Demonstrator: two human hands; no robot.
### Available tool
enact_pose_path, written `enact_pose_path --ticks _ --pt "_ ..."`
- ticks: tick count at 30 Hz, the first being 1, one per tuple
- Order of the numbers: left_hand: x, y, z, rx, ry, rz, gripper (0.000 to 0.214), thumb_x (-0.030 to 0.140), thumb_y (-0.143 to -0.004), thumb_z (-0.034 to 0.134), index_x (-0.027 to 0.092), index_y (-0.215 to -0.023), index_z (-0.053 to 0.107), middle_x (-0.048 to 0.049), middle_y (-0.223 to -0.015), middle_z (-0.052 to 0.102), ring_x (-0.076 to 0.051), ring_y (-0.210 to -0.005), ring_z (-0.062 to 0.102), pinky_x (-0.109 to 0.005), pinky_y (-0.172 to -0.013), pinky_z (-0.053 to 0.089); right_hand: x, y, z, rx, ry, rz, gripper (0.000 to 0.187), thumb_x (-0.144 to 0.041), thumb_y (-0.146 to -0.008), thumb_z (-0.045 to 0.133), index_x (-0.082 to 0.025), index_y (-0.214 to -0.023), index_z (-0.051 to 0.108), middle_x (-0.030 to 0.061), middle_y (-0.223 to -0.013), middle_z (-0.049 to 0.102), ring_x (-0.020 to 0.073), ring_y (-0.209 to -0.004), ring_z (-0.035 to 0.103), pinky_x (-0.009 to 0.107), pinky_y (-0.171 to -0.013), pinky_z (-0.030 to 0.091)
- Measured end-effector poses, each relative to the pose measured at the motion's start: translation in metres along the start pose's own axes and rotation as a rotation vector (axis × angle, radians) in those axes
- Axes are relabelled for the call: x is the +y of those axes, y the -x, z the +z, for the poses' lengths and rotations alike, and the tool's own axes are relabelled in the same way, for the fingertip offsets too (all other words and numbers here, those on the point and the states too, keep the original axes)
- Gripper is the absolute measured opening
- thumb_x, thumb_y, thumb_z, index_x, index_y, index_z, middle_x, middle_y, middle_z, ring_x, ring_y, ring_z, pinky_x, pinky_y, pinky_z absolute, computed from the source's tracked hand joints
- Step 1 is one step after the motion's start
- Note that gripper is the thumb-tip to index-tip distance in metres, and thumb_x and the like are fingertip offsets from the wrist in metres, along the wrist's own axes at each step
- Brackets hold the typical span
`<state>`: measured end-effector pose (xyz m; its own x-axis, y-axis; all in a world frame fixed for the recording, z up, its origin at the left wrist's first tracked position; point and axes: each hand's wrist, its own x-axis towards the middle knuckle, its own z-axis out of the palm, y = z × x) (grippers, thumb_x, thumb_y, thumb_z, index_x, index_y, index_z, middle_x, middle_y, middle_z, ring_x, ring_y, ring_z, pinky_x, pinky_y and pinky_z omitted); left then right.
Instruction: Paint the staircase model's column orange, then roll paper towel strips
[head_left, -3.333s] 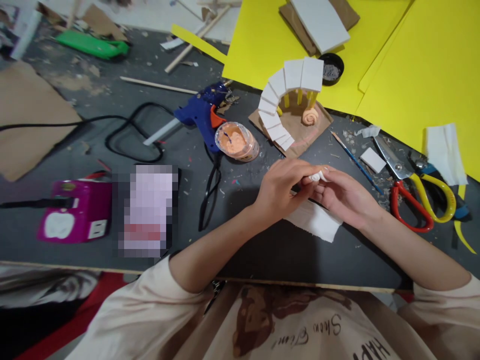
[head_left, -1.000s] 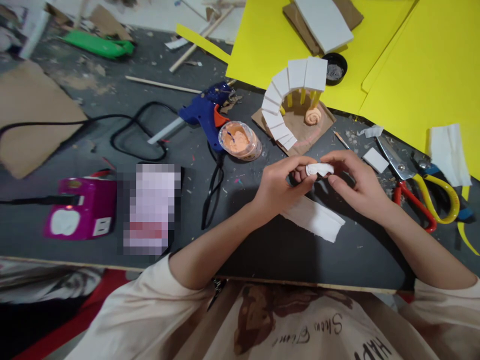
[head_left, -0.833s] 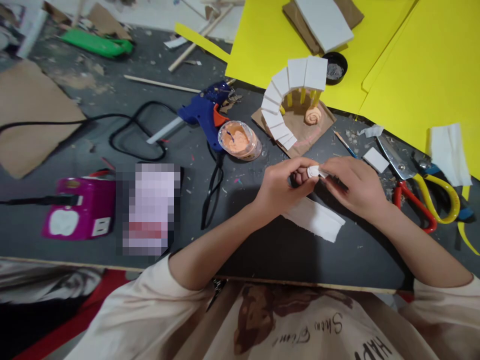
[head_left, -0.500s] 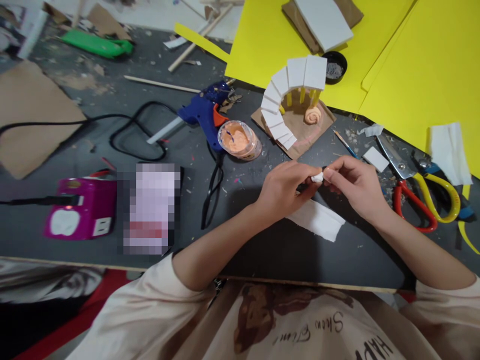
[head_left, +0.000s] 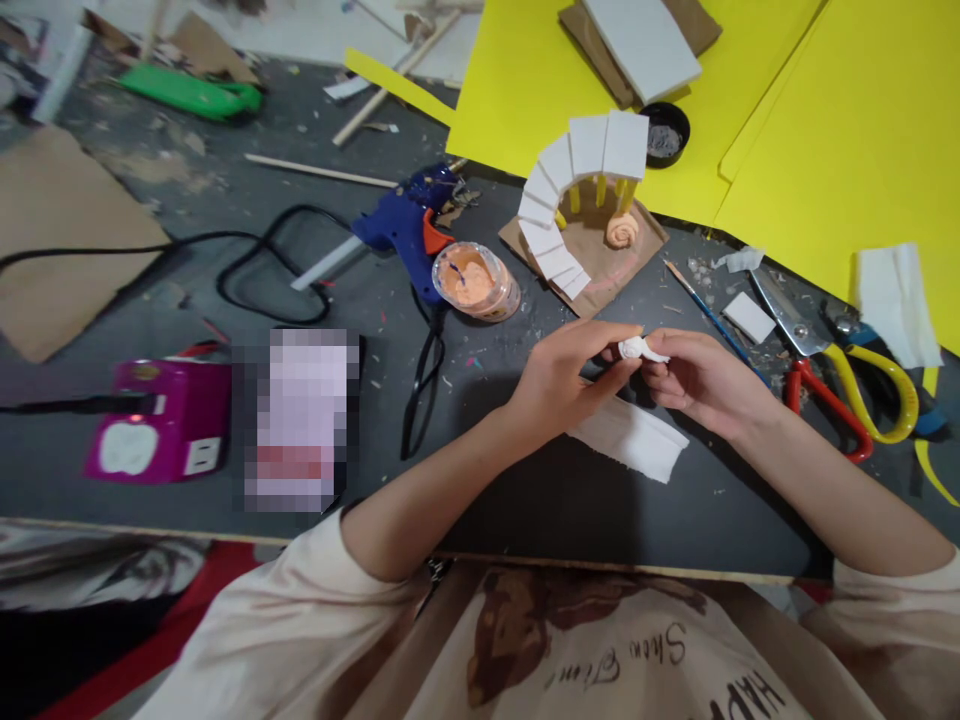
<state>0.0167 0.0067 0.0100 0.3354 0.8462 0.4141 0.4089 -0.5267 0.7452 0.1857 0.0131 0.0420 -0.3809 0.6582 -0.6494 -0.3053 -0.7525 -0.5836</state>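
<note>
A small rolled piece of white tissue [head_left: 634, 347] is pinched between the fingertips of both hands, its tail running to the right. My left hand [head_left: 566, 375] grips the coiled end between thumb and fingers. My right hand [head_left: 705, 375] is closed on the tail. Below the hands a flat strip of white tissue [head_left: 637, 440] lies on the dark table. Just beyond stands a curved model staircase [head_left: 555, 200] of white steps on yellow posts, fixed to a cardboard base [head_left: 630, 270]. A peach-coloured spiral roll [head_left: 622, 231] sits on that base.
Left of the staircase are an open jar of peach paint [head_left: 480, 285] and a blue glue gun [head_left: 405, 220]. Scissors [head_left: 817, 370], a thin paintbrush [head_left: 712, 315] and a white square [head_left: 750, 318] lie right. A phone [head_left: 304, 420] and purple box [head_left: 165, 420] are left; yellow sheets [head_left: 825, 120] lie behind.
My right hand has turned and shifted its fingers slightly right and down. More of the tissue's coil and tail shows between the hands.
</note>
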Motion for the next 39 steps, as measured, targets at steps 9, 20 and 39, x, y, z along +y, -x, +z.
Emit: enact_pose_path --ticks 9,20,39 --pt "0.0012 -0.0017 -0.0011 0.038 0.024 0.037 0.015 0.018 -0.087 0.057 0.015 -0.099 0.065 -0.0018 -0.085 0.073 -0.009 -0.072 0.065 -0.020 -0.073 0.051 0.0023 -0.0002 -0.0002 -0.011 0.023 -0.024 0.017 -0.023 -0.070 0.068 -0.015 -0.062 0.055 -0.0062 -0.048 0.043 0.0028 -0.040 0.035 0.016 -0.037 0.024" --pt "-0.0038 0.0011 -0.0003 0.067 0.063 0.076 0.012 0.021 -0.086 0.063 0.017 -0.097 0.067 -0.0041 -0.098 0.075 -0.013 -0.090 0.071 -0.022 -0.082 0.056 0.0006 0.0005 0.0006 -0.017 0.040 -0.081 0.016 -0.023 -0.070 0.066 -0.015 -0.061 0.055 -0.0064 -0.051 0.042 0.0028 -0.040 0.035 0.017 -0.037 0.028" --pt "-0.0023 -0.0028 -0.0029 0.074 0.072 0.131 0.004 0.017 -0.085 0.063 0.018 -0.085 0.066 -0.0038 -0.091 0.075 -0.012 -0.085 0.071 -0.023 -0.078 0.057 0.0011 0.0003 -0.0017 -0.110 -0.112 0.080 0.017 -0.022 -0.072 0.065 -0.015 -0.065 0.052 -0.0066 -0.054 0.044 0.0020 -0.043 0.037 0.013 -0.038 0.031"
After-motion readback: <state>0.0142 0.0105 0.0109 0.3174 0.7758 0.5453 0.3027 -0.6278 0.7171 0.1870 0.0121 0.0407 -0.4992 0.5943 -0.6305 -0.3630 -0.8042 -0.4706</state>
